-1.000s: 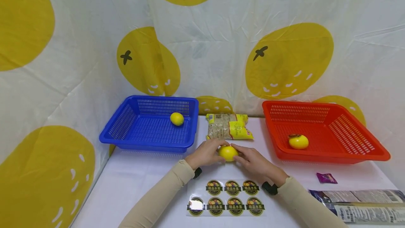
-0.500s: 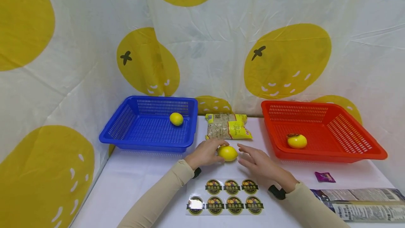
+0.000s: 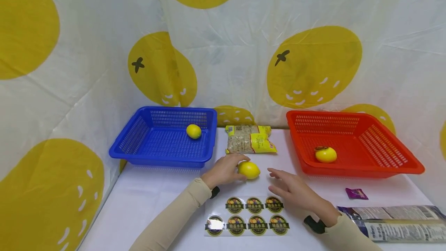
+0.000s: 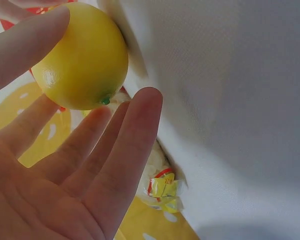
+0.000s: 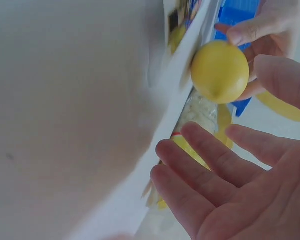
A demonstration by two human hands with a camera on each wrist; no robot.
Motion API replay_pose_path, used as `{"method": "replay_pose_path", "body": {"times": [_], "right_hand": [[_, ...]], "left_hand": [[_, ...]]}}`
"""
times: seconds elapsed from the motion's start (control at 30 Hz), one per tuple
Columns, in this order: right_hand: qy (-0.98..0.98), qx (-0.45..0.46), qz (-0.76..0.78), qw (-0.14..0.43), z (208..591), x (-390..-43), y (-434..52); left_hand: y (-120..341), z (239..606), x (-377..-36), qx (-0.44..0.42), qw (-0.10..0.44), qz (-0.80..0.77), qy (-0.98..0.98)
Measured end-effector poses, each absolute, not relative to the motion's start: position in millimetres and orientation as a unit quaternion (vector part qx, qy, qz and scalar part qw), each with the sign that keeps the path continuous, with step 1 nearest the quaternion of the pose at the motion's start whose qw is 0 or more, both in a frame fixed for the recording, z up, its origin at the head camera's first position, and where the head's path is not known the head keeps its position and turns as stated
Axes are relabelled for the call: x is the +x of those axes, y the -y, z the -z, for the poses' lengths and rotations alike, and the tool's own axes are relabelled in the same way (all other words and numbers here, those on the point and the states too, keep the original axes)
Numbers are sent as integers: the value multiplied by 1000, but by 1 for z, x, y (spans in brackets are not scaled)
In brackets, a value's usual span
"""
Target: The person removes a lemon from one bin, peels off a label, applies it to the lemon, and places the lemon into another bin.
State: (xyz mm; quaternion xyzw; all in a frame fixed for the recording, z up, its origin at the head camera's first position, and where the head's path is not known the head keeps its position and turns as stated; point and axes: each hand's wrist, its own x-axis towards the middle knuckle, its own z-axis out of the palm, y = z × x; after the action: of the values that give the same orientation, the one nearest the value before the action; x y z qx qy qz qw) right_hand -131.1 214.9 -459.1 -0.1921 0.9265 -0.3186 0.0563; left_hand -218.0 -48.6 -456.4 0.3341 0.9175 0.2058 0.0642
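A yellow lemon (image 3: pixel 249 170) sits on the white table in front of a yellow bag. My left hand (image 3: pixel 226 169) holds it from the left side, thumb on the near side and fingers beyond it; in the left wrist view the lemon (image 4: pixel 85 57) shows a small green tip. Apart from the lemon, to its right, my right hand (image 3: pixel 296 191) has its fingers extended and holds nothing. The right wrist view shows that hand's palm (image 5: pixel 270 200) bare. Nearer the front lies a clear sheet of round fruit stickers (image 3: pixel 247 216).
At the back left stands a blue basket (image 3: pixel 118 154) with another lemon (image 3: pixel 193 131). A red basket (image 3: pixel 348 171) at the right holds a yellow persimmon-like fruit (image 3: pixel 326 154). Between them lies the yellow bag (image 3: pixel 251 139). A purple packet (image 3: pixel 356 193) and a silver package (image 3: pixel 400 224) lie at right.
My right hand has let go of the lemon and drawn away to the right and nearer, its fingers opening out. My left hand stays at the lemon.
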Motion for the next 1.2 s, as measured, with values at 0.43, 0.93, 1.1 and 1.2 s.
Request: {"method": "replay_pose_path", "body": {"times": [0.43, 0.93, 1.1, 1.2], "right_hand": [[-928, -235, 278, 72, 452, -115, -194], [-933, -268, 227, 76, 457, -114, -175], [-930, -279, 225, 86, 458, -114, -168], [-928, -287, 221, 88, 460, -112, -164]], "left_hand": [[54, 454, -208, 312, 66, -195, -928], [86, 455, -177, 320, 85, -215, -919], [93, 457, -164, 347, 85, -231, -905], [98, 459, -156, 352, 93, -223, -905]]}}
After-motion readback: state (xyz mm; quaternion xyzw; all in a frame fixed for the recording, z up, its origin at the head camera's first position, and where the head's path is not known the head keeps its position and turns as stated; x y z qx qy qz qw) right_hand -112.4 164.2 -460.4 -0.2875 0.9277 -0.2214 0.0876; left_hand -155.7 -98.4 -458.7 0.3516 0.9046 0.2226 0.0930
